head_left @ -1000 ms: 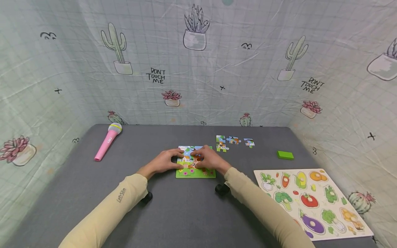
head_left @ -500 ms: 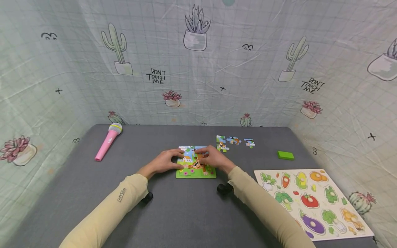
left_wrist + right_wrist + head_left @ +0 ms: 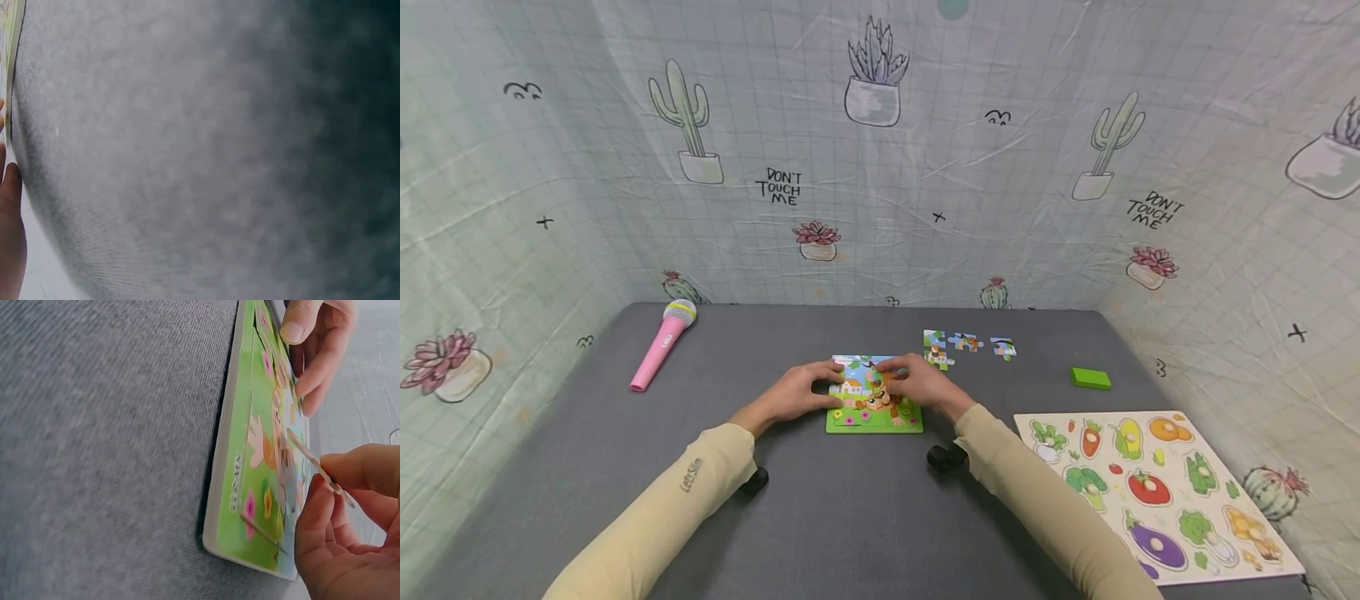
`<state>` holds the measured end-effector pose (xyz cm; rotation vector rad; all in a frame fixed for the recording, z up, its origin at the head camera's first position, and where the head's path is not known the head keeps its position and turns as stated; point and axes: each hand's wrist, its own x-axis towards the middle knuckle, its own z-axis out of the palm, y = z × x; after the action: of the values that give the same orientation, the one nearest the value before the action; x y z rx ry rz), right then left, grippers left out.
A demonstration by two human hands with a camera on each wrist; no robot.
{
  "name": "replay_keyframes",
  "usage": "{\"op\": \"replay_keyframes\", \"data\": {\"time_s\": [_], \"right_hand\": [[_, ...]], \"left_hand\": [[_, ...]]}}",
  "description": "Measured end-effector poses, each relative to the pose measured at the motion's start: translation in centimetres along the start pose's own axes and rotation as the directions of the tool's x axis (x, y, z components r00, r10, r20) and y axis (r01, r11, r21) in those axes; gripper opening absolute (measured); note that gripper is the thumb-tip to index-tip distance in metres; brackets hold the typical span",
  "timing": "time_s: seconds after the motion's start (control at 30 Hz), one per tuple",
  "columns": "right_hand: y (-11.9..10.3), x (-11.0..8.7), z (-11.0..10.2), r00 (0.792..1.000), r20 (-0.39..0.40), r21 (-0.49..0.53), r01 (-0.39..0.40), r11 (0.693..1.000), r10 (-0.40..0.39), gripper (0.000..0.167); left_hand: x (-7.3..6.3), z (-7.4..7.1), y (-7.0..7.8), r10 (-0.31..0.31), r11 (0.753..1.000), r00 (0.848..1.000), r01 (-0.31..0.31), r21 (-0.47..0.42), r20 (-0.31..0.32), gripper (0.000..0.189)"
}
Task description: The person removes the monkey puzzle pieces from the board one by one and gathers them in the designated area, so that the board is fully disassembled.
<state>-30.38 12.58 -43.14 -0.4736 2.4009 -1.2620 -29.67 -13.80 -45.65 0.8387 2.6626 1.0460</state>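
A small green-edged jigsaw puzzle board with a monkey picture lies at the middle of the table. My left hand rests at its left side, thumb and fingertips touching the board with a gap between them. Over the board's right part, my right hand pinches a thin puzzle piece between thumb and fingers. In the right wrist view that piece is tilted above the picture. Part of the picture is hidden under the right hand. Only the edge of the left hand shows in the left wrist view.
Several loose puzzle pieces lie behind and right of the board. A green block and a vegetable peg board are on the right. A pink toy microphone lies at the back left. Printed cloth walls enclose the table.
My right hand has shifted slightly right over the puzzle board, uncovering more of the monkey picture. My left hand has stayed at the board's left side.
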Motion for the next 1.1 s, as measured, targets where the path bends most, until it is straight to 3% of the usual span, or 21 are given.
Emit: {"op": "replay_keyframes", "data": {"time_s": [0.37, 0.57, 0.8, 1.1], "right_hand": [[0.9, -1.9, -1.3, 0.995, -0.094, 0.109, -0.005, 0.994, 0.016, 0.036], [2.4, -2.5, -3.7, 0.983, -0.169, 0.153, -0.04, 0.987, 0.066, 0.037], [4.5, -3.9, -7.2, 0.959, -0.255, 0.136, -0.093, 0.986, 0.125, 0.039], [6.0, -4.9, -10.8, 0.956, -0.215, 0.155, -0.168, 0.974, 0.199, 0.042]], "left_hand": [[-0.5, 0.2, -0.2, 0.004, 1.0, 1.0, -0.003, 0.013, -0.028, 0.041], [-0.5, 0.2, -0.4, 0.011, 1.0, 0.999, -0.01, 0.019, -0.032, 0.04], [-0.4, -0.1, -0.4, 0.01, 1.0, 1.0, -0.01, 0.018, -0.022, 0.04], [-0.1, -0.3, -0.5, -0.009, 1.0, 1.0, 0.009, 0.022, -0.003, 0.04]]}}
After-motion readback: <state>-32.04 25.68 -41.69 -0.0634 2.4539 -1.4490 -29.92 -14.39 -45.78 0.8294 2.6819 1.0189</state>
